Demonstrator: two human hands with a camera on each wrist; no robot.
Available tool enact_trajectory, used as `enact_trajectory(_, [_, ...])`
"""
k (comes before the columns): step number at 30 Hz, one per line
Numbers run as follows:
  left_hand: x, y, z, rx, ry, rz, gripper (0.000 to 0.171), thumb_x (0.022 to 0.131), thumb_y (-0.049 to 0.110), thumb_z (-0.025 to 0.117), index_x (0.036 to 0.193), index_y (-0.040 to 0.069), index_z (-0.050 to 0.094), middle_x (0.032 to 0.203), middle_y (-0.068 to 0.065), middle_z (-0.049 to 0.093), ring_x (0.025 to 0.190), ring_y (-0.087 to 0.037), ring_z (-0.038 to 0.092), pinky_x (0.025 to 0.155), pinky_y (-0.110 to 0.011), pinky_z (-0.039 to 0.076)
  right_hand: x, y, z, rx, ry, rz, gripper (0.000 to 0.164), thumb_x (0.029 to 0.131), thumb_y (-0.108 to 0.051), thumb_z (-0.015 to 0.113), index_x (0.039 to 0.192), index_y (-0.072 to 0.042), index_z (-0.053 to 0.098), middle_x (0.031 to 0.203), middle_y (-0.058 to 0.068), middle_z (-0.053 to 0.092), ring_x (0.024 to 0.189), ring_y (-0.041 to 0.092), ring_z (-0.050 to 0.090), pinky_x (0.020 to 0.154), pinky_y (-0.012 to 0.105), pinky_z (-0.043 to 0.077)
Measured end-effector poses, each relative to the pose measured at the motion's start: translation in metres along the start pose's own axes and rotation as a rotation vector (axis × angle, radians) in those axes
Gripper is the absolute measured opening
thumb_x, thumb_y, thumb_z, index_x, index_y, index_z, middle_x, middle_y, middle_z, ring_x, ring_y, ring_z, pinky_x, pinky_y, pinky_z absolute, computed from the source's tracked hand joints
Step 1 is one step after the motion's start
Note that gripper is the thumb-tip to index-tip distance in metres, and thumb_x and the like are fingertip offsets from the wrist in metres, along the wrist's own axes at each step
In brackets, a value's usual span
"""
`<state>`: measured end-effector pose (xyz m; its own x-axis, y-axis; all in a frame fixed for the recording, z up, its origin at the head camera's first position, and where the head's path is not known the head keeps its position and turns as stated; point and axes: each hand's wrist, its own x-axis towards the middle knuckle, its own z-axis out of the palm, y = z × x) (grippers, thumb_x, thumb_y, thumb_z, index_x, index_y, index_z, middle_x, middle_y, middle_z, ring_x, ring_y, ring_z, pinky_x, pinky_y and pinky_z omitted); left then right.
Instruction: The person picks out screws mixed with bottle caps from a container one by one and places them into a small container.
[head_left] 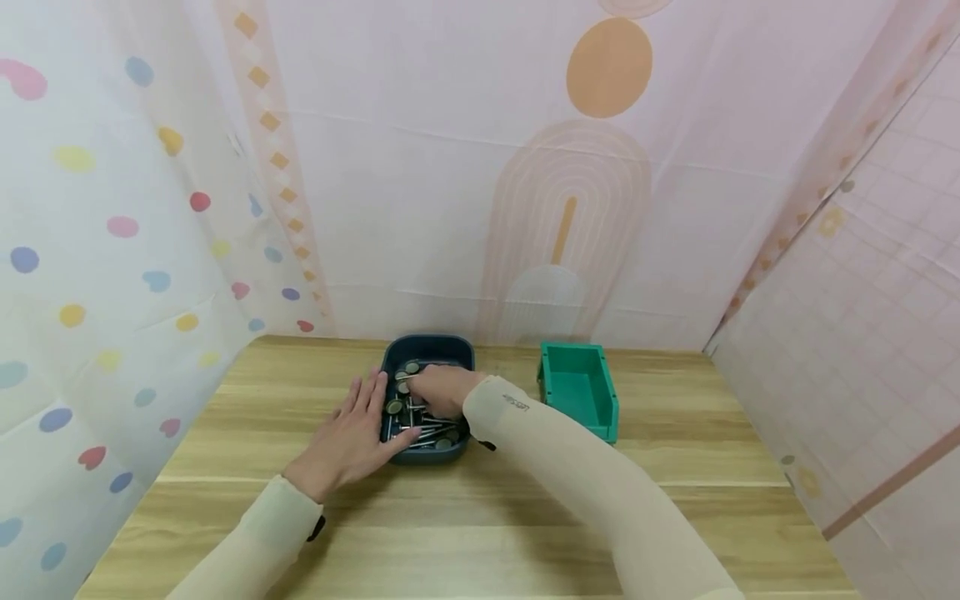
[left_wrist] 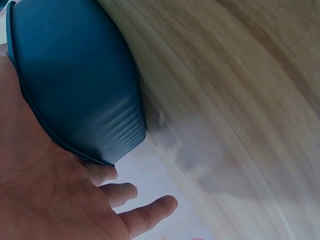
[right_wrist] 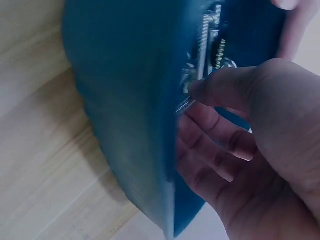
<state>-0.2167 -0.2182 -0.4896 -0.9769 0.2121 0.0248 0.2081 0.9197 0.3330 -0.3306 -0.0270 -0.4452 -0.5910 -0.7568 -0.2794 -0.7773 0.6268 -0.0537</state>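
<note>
Bolts [right_wrist: 203, 42] lie in a blue tub [head_left: 431, 457]; left hand [head_left: 351, 439], fingers straight, likely steadies it; right hand [head_left: 444, 389] reaches in, grip unclear.

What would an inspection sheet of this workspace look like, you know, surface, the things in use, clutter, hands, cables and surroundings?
Surface: wood-grain table; a green bin stands on it, right of the tray.
Job's things: dark blue tray holding metal pieces, some threaded, some with round discs.
Clutter: nothing seen.
Left hand: rests against the tray's left side, fingers extended, thumb over the near left corner.
Right hand: reaches into the tray among the pieces; whether it grips one is unclear.
Cables: nothing seen.
Surroundings: dotted sheet at left, pale pink patterned sheet behind, grid-patterned sheet at right.
</note>
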Motion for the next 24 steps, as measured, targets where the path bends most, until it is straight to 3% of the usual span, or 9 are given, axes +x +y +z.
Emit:
enact_trajectory(3, [0.000,0.001,0.000,-0.003,-0.009,-0.006,0.121,0.110,0.084,0.051,0.186,-0.001,0.012,0.196,-0.025,0.010,0.180,-0.058,0.014,0.133,-0.086,0.033,-0.006,0.001,-0.002,0.036,0.025,-0.008,0.024,0.116,-0.007,0.068,0.138,-0.014,0.075,0.134,0.001,0.082,0.117,0.011,0.078,0.104,0.027,0.065])
enact_trajectory(10, [0.003,0.001,0.002,0.008,-0.007,-0.010,0.119,0.111,0.082,0.054,0.186,0.000,0.013,0.196,-0.024,0.012,0.180,-0.058,0.015,0.131,-0.087,0.036,-0.020,0.008,-0.012,0.108,0.091,-0.029,0.023,0.115,-0.007,0.070,0.139,-0.009,0.073,0.120,0.002,0.080,0.097,0.009,0.070,0.093,0.023,0.062])
enact_trajectory(20, [0.004,0.001,0.001,0.003,-0.019,-0.020,0.120,0.110,0.082,0.054,0.186,-0.001,0.012,0.196,-0.025,0.009,0.180,-0.059,0.015,0.130,-0.089,0.034,-0.041,0.024,-0.014,0.247,0.178,-0.077,0.044,0.115,-0.004,0.069,0.159,-0.009,0.067,0.116,0.009,0.086,0.096,0.012,0.078,0.092,0.025,0.066])
enact_trajectory(24, [0.003,0.002,0.001,0.001,-0.020,-0.023,0.119,0.111,0.080,0.055,0.186,-0.002,0.013,0.196,-0.026,0.010,0.180,-0.059,0.015,0.130,-0.089,0.035,-0.049,0.028,-0.016,0.294,0.190,-0.104,0.044,0.115,-0.004,0.067,0.158,-0.010,0.070,0.120,0.011,0.088,0.100,0.016,0.081,0.095,0.028,0.068])
